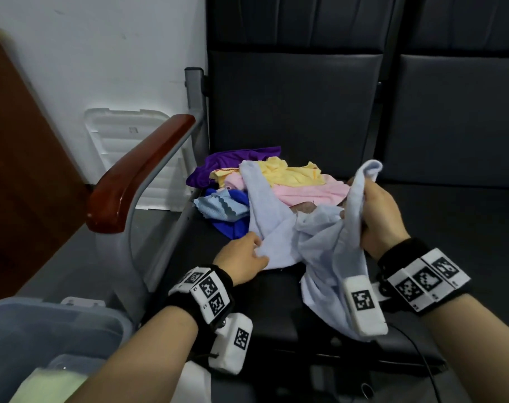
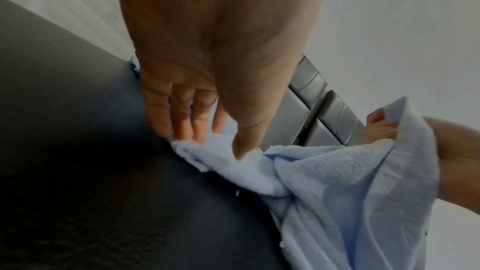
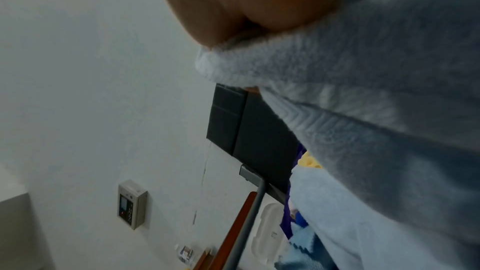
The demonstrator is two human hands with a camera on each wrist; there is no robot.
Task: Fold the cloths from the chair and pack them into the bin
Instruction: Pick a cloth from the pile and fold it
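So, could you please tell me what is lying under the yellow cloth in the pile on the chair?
A pink cloth lies directly under the yellow cloth, and a purple cloth shows behind it. Whatever is deeper in the pile is covered.

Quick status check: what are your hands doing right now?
Left hand pinches the light blue cloth low; right hand grips it high. Unfolded. More cloths piled behind on the chair.
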